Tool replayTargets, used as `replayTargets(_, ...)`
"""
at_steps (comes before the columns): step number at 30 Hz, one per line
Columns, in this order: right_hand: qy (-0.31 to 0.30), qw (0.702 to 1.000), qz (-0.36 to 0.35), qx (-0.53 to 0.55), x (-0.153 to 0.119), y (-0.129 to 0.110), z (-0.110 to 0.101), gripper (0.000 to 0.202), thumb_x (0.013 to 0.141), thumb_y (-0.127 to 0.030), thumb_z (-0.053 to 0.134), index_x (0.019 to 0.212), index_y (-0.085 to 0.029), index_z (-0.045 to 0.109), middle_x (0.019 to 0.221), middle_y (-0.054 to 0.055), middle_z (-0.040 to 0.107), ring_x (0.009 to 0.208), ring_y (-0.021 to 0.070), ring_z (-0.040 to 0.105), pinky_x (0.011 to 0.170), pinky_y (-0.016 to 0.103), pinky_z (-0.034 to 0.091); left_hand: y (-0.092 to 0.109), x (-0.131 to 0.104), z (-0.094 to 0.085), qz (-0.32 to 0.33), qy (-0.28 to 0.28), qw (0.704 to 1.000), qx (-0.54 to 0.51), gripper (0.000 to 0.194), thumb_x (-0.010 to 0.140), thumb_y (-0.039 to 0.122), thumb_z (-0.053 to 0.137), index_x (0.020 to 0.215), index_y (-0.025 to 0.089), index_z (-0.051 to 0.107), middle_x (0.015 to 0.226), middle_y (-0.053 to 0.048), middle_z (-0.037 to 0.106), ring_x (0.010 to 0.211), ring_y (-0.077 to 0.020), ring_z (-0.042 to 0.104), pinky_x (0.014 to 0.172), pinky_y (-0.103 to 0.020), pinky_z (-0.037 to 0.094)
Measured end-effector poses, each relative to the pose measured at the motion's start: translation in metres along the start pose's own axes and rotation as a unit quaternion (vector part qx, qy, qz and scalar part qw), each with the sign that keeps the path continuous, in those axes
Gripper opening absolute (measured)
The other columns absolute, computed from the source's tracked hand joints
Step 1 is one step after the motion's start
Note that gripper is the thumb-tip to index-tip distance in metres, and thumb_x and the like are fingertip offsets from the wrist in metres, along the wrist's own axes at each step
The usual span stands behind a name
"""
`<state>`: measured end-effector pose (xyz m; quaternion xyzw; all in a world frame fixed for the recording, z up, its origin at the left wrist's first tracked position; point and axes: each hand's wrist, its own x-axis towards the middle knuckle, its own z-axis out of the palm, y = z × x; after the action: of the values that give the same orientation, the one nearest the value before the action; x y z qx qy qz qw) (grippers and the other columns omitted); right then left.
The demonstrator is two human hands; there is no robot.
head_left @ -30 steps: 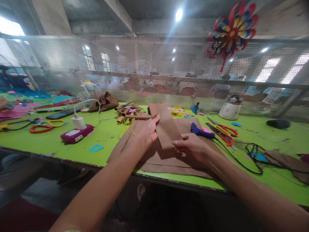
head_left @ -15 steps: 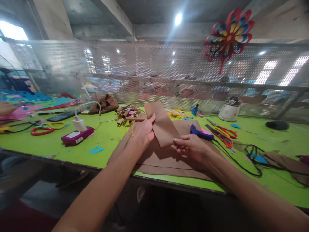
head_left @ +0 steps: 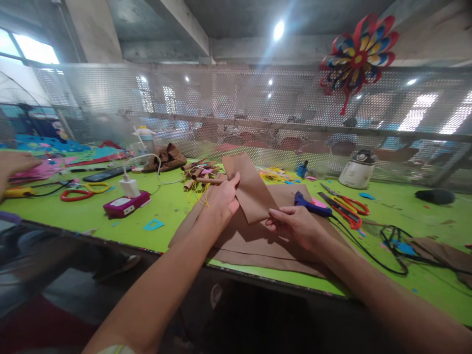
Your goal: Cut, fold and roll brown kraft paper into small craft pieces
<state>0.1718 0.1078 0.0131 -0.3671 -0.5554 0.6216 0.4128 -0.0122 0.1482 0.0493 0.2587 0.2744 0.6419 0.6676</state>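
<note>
A folded piece of brown paper (head_left: 250,189) is held up at a tilt between my two hands. My left hand (head_left: 224,196) grips its left edge, thumb on the near face. At the lower right corner, my right hand (head_left: 291,223) pinches it between thumb and fingers. Larger brown paper sheets (head_left: 254,248) lie flat on the table beneath. Just beyond my right hand rests a blue glue gun (head_left: 311,205) with a black cord. Rolled brown paper tubes (head_left: 201,173) with yellow string lie behind my left hand.
The green table (head_left: 177,211) carries scissors (head_left: 356,204) and a utility knife (head_left: 339,209) on the right, with a white jar (head_left: 357,169) behind. Leftward are a purple power strip (head_left: 127,204), a phone (head_left: 106,173), and red-and-yellow scissors (head_left: 79,193). Another person's hand (head_left: 16,164) is at far left.
The view has swung slightly left, so everything sits further right. Both hands keep their hold on the folded paper. The other person's hand shows more at the left edge.
</note>
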Motion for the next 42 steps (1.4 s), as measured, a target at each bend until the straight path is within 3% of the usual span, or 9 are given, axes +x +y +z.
replayTargets(10,-0.015,0.996,-0.004,0.085,-0.002,-0.004,0.008,0.03,0.067,-0.039,0.074,0.078,-0.012,0.068,0.075,0.009,0.068,0.063,0.0153,0.061,0.058,0.027,0.048,-0.007,-0.011,0.014,0.03,-0.026,0.999,-0.007,0.03,0.085,0.026,0.054,0.109,0.01,0.059,0.092,-0.014,0.07,0.09,-0.0257,0.065,0.089,-0.043,0.048)
replayTargets(15,0.03,0.998,0.001,0.051,-0.002,0.002,0.014,0.029,0.057,-0.033,0.079,0.073,-0.01,0.069,0.071,0.01,0.069,0.059,0.0167,0.06,0.058,0.03,0.048,-0.015,-0.015,0.018,0.068,-0.008,0.998,-0.013,0.028,0.085,0.026,0.053,0.109,0.012,0.059,0.095,-0.013,0.07,0.092,-0.0243,0.064,0.091,-0.042,0.047)
replayTargets(20,0.082,0.997,0.008,-0.012,0.0,0.006,0.013,0.031,0.058,-0.038,0.078,0.059,-0.009,0.068,0.051,0.006,0.061,0.045,0.0112,0.05,0.046,0.025,0.038,-0.016,-0.009,0.013,0.059,0.024,0.998,-0.008,0.028,0.084,0.027,0.054,0.108,0.012,0.059,0.094,-0.013,0.069,0.093,-0.0243,0.064,0.09,-0.042,0.046)
replayTargets(26,0.111,0.991,-0.03,-0.074,0.0,0.006,0.014,0.036,0.061,-0.043,0.075,0.049,-0.01,0.066,0.047,0.006,0.058,0.044,0.0093,0.046,0.045,0.024,0.033,-0.014,-0.002,0.005,0.044,0.013,0.999,-0.005,0.031,0.084,0.028,0.054,0.11,0.011,0.058,0.095,-0.015,0.069,0.097,-0.0263,0.062,0.092,-0.044,0.045)
replayTargets(29,0.098,0.993,-0.012,-0.066,-0.001,0.006,0.014,0.035,0.061,-0.043,0.075,0.053,-0.01,0.068,0.052,0.007,0.061,0.046,0.0103,0.049,0.046,0.025,0.036,-0.014,-0.005,0.007,0.044,0.003,0.999,-0.01,0.034,0.083,0.029,0.055,0.112,0.011,0.057,0.097,-0.015,0.069,0.097,-0.0268,0.062,0.091,-0.044,0.045)
replayTargets(35,-0.004,1.0,0.006,0.006,-0.006,0.004,0.019,0.029,0.063,-0.037,0.076,0.072,-0.011,0.069,0.067,0.008,0.067,0.055,0.0139,0.058,0.051,0.026,0.045,-0.015,-0.013,0.016,0.054,0.013,0.998,-0.007,0.031,0.084,0.027,0.055,0.11,0.011,0.059,0.097,-0.015,0.069,0.098,-0.0277,0.062,0.091,-0.043,0.046)
replayTargets(39,0.006,1.0,0.008,0.005,-0.007,0.006,0.022,0.027,0.061,-0.033,0.078,0.072,-0.011,0.067,0.06,0.005,0.065,0.046,0.0104,0.053,0.046,0.024,0.043,-0.016,-0.013,0.016,0.06,0.001,0.998,0.002,0.027,0.082,0.028,0.057,0.101,0.01,0.064,0.094,-0.016,0.069,0.098,-0.0282,0.062,0.09,-0.042,0.046)
replayTargets(42,0.03,0.999,0.028,-0.008,-0.006,0.008,0.024,0.029,0.061,-0.034,0.078,0.07,-0.01,0.065,0.055,0.004,0.063,0.041,0.0085,0.05,0.042,0.022,0.04,-0.015,-0.014,0.017,0.071,0.023,0.997,-0.006,0.025,0.082,0.027,0.058,0.098,0.01,0.064,0.092,-0.015,0.07,0.094,-0.0263,0.063,0.089,-0.042,0.047)
